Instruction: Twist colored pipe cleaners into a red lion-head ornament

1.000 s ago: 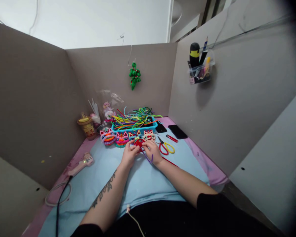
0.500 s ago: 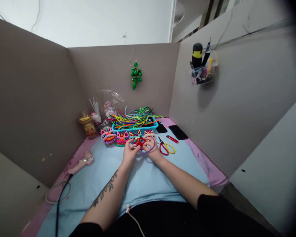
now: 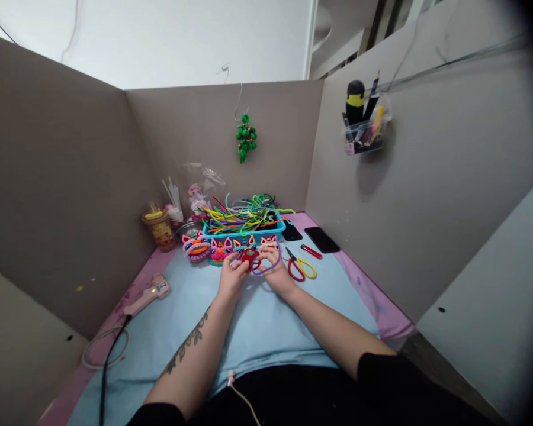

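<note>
A small red pipe-cleaner piece (image 3: 250,258) is held in front of me over the blue cloth. My left hand (image 3: 233,273) pinches it between thumb and fingers. A purple pipe cleaner (image 3: 277,260) loops from the red piece around my right hand (image 3: 270,267), whose fingers are closed on it. Just behind my hands stand several colourful pipe-cleaner animal heads, among them a pink one (image 3: 196,248) and a pink-and-orange one (image 3: 221,251). Scissors (image 3: 301,266) with one red and one yellow handle lie to the right of my right hand.
A blue basket (image 3: 244,235) full of pipe cleaners stands at the back. A pink glue gun (image 3: 148,294) with a cable lies left. A red cutter (image 3: 311,251) and a black phone (image 3: 321,239) lie right. A lidded cup (image 3: 159,228) stands back left; grey partitions (image 3: 222,136) enclose the table.
The red piece and my left hand have shifted slightly left, and the red piece has turned a little. The purple pipe cleaner's loop hangs differently by my right hand.
</note>
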Demonstrator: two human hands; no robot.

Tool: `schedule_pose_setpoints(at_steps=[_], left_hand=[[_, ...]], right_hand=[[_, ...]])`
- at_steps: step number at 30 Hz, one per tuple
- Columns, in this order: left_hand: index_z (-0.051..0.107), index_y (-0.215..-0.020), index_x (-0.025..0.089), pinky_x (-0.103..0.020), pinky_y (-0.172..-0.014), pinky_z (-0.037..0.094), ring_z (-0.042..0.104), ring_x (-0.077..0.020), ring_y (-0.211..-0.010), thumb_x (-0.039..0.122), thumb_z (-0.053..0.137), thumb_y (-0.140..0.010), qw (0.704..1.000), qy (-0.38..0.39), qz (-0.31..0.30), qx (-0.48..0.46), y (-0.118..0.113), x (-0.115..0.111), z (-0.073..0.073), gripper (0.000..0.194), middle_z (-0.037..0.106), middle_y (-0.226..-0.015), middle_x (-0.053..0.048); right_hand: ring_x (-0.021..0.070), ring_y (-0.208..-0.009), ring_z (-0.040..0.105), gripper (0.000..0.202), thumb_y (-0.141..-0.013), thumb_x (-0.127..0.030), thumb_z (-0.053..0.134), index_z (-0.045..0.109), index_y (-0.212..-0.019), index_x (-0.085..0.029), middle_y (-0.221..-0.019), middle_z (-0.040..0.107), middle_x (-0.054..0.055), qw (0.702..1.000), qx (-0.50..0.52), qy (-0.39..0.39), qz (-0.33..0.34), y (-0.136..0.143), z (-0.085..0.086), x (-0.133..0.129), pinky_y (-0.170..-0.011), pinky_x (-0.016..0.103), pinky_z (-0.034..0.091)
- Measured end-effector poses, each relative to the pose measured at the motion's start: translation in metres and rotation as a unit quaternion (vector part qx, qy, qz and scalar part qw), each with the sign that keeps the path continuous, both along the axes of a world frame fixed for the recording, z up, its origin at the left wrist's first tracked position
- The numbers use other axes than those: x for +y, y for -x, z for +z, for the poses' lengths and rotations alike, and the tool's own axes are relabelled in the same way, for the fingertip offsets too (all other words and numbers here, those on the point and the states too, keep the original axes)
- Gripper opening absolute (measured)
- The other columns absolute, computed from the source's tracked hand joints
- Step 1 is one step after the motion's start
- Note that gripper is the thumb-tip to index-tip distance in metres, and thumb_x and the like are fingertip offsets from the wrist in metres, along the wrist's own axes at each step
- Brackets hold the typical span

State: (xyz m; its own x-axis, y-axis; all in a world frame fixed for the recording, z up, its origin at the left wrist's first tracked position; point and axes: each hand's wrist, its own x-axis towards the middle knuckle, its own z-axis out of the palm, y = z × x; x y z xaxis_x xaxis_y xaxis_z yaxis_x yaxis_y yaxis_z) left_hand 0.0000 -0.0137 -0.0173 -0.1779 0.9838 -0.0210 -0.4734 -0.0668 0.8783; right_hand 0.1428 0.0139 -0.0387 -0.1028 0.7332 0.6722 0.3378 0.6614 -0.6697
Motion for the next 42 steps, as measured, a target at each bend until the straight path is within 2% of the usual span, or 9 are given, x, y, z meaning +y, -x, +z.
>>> schedule_pose_setpoints(at_steps=[3,7,12,20,28,31,35,38,42], left_hand=[[0.046,-0.097,0.019,-0.028,-0.067,0.048,0.061,-0.0122,-0.063,0.022,0.081,-0.050,0.999,0.022,0.000,-0.039,0.002,0.001,0.001,0.059,0.060,-0.070,0.002],[0.045,-0.095,0.018,-0.026,-0.062,0.048,0.062,-0.0124,-0.059,0.018,0.081,-0.050,0.997,0.046,0.004,-0.056,0.000,0.002,0.001,0.057,0.061,-0.067,0.002],[0.044,-0.095,0.018,-0.023,-0.058,0.046,0.061,-0.0117,-0.058,0.017,0.080,-0.049,0.999,0.025,0.013,-0.027,-0.001,0.002,-0.001,0.059,0.060,-0.068,0.003],[0.041,-0.099,0.019,-0.023,-0.059,0.044,0.059,-0.0099,-0.057,0.021,0.078,-0.050,0.999,-0.015,0.016,0.049,-0.004,0.002,-0.004,0.061,0.057,-0.067,0.005],[0.041,-0.106,0.018,-0.023,-0.060,0.044,0.057,-0.0096,-0.056,0.022,0.078,-0.052,0.993,-0.040,-0.046,0.103,-0.012,-0.008,0.000,0.065,0.058,-0.065,0.005],[0.041,-0.108,0.017,-0.023,-0.061,0.043,0.057,-0.0094,-0.057,0.022,0.079,-0.051,0.994,-0.031,-0.048,0.095,-0.010,-0.006,-0.002,0.068,0.059,-0.067,0.004],[0.042,-0.111,0.017,-0.022,-0.061,0.042,0.057,-0.0088,-0.059,0.026,0.079,-0.051,0.999,-0.006,-0.033,0.028,-0.004,-0.001,-0.005,0.071,0.060,-0.072,0.002],[0.044,-0.110,0.017,-0.022,-0.060,0.042,0.057,-0.0090,-0.061,0.024,0.080,-0.049,1.000,0.006,-0.011,-0.006,-0.001,0.002,-0.003,0.072,0.059,-0.074,0.002],[0.044,-0.108,0.018,-0.023,-0.062,0.043,0.058,-0.0101,-0.063,0.024,0.081,-0.047,1.000,0.002,-0.003,-0.015,-0.001,0.001,-0.001,0.072,0.059,-0.077,0.001]], right_hand=[[0.0238,-0.110,0.044,0.035,-0.069,-0.010,0.057,0.060,-0.101,-0.023,-0.107,0.052,0.007,0.997,-0.070,-0.040,0.010,0.000,0.007,-0.011,-0.099,0.046,0.033],[0.0227,-0.098,0.050,0.022,-0.074,-0.020,0.062,0.064,-0.095,-0.024,-0.097,0.059,0.006,0.989,-0.110,-0.086,0.042,0.004,0.008,-0.017,-0.093,0.044,0.038],[0.0185,-0.087,0.057,0.014,-0.080,-0.019,0.056,0.066,-0.087,-0.024,-0.086,0.066,0.003,0.987,-0.068,-0.107,0.097,0.006,0.007,-0.018,-0.084,0.037,0.044],[0.0171,-0.075,0.057,0.009,-0.075,-0.026,0.060,0.064,-0.071,-0.020,-0.076,0.063,0.002,0.997,0.062,0.012,0.053,0.000,0.020,-0.018,-0.071,0.031,0.045],[0.0142,-0.063,0.050,0.012,-0.073,-0.029,0.059,0.059,-0.065,-0.019,-0.065,0.053,-0.001,0.987,0.113,0.114,0.004,-0.004,0.012,0.000,-0.061,0.027,0.042],[0.0157,-0.069,0.052,0.013,-0.074,-0.030,0.058,0.061,-0.068,-0.019,-0.071,0.056,0.001,0.990,0.099,0.104,0.012,-0.005,0.015,-0.001,-0.064,0.029,0.043],[0.0204,-0.093,0.053,0.013,-0.074,-0.029,0.058,0.065,-0.081,-0.020,-0.092,0.057,0.005,0.996,0.073,0.046,-0.005,-0.008,0.019,-0.004,-0.080,0.034,0.043],[0.0224,-0.104,0.049,0.009,-0.074,-0.028,0.060,0.066,-0.075,-0.022,-0.096,0.056,0.006,0.998,0.040,0.015,-0.038,-0.007,0.015,-0.004,-0.092,0.039,0.038],[0.0237,-0.108,0.046,0.005,-0.069,-0.028,0.065,0.067,-0.071,-0.023,-0.103,0.055,0.006,0.998,0.003,0.038,-0.052,0.000,0.009,-0.004,-0.099,0.044,0.032]])
